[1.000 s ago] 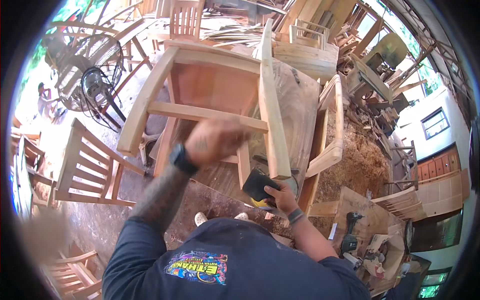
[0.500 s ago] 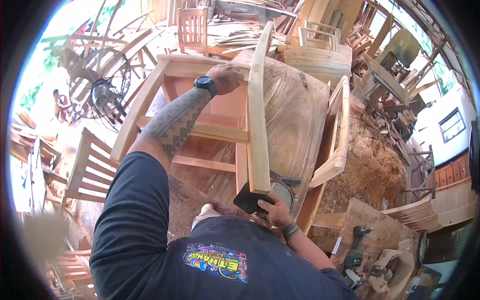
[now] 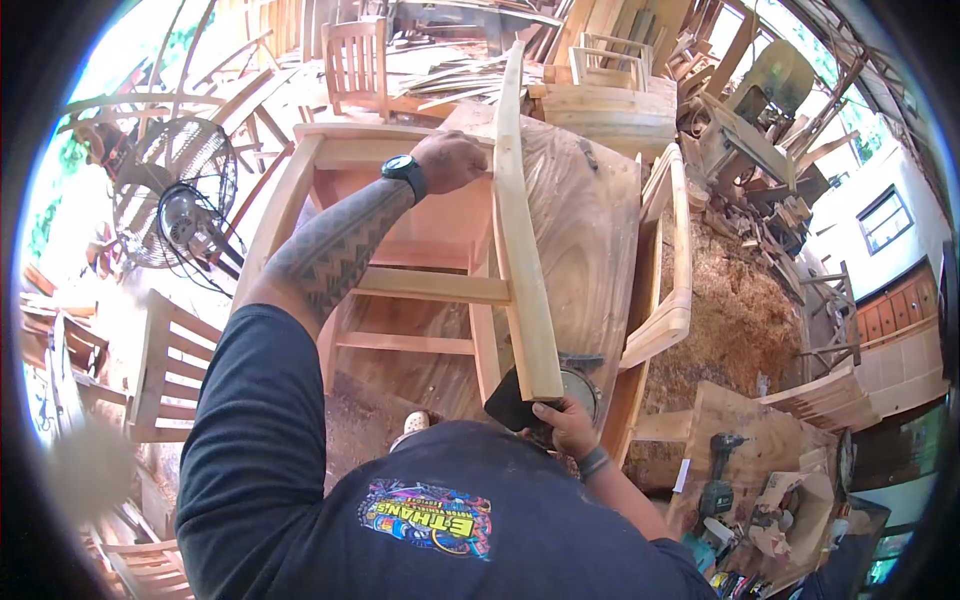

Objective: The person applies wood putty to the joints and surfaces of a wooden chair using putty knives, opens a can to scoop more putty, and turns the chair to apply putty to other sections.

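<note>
An unfinished wooden chair (image 3: 430, 290) lies tipped over on a wide wooden tabletop (image 3: 585, 220), one long curved leg (image 3: 520, 210) pointing toward me. My left hand (image 3: 450, 162) is closed round the chair's frame at the far end, beside that leg; its fingertips are partly hidden. At the near end, my right hand (image 3: 570, 425) holds a black flat sheet or pad (image 3: 508, 402) against the leg's end. The thumb shows on the near side, while the other fingers are mostly out of sight. A round metal-rimmed thing (image 3: 580, 390) and a dark brush-like piece (image 3: 580, 360) lie just behind this hand.
Another chair frame (image 3: 665, 260) leans at the tabletop's right side, with a sawdust heap (image 3: 735, 300) beyond. Lower right, a cordless drill (image 3: 718, 475) lies on a board (image 3: 765, 430). A large fan (image 3: 180, 200) and a slatted chair back (image 3: 180, 365) stand left.
The view has shifted slightly. The near end of the curved leg has swung a little to the right, and my right hand and the black sheet have moved with it. My left hand keeps its hold.
</note>
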Demonstrator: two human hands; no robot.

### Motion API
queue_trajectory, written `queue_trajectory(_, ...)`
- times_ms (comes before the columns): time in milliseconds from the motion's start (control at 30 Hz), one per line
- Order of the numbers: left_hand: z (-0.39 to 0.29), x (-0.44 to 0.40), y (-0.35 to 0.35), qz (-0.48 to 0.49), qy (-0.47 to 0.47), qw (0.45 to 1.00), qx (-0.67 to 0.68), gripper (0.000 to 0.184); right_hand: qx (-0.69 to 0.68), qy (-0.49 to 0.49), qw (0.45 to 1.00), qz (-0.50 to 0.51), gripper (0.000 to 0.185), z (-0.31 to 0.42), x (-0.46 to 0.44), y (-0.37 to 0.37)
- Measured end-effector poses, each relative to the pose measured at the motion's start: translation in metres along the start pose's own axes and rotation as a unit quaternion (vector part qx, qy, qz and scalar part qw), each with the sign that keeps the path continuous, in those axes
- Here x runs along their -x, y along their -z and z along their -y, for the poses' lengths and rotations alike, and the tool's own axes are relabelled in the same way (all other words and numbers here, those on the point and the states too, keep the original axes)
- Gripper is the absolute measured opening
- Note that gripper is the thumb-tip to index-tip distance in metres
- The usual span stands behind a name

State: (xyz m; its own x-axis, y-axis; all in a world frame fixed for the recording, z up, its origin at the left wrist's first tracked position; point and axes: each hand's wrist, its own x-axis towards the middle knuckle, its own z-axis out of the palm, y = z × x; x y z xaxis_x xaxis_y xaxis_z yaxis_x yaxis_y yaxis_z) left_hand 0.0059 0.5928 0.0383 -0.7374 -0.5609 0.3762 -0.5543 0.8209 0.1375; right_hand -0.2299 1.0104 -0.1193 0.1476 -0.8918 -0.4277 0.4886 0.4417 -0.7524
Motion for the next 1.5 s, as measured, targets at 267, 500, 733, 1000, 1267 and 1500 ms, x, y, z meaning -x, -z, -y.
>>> queue_trajectory(267,-0.007,-0.003,-0.009,0.016,-0.048,0.998,0.035,0.008,-0.008,0.011,1.000,-0.009,0.026,-0.007,-0.003,0.005)
queue_trajectory(500,-0.002,-0.010,-0.018,0.005,-0.092,0.996,-0.015,0.010,-0.014,0.041,0.999,-0.027,0.030,-0.018,-0.005,0.009)
queue_trajectory(733,0.008,-0.006,-0.017,-0.021,-0.112,0.992,-0.047,0.019,-0.038,0.041,0.998,-0.026,0.029,-0.018,-0.003,0.009)
queue_trajectory(1000,0.012,-0.022,-0.014,0.015,-0.032,0.999,-0.003,0.040,0.023,0.003,0.999,-0.047,0.037,-0.008,0.002,0.002)
queue_trajectory(1267,0.007,-0.050,-0.002,0.121,0.067,0.987,-0.075,0.079,0.062,0.058,0.996,-0.039,0.039,-0.015,0.001,0.001)
queue_trajectory(1500,0.000,-0.068,0.006,0.208,0.118,0.970,-0.047,0.117,0.060,0.066,0.995,-0.039,0.035,-0.018,-0.001,0.001)
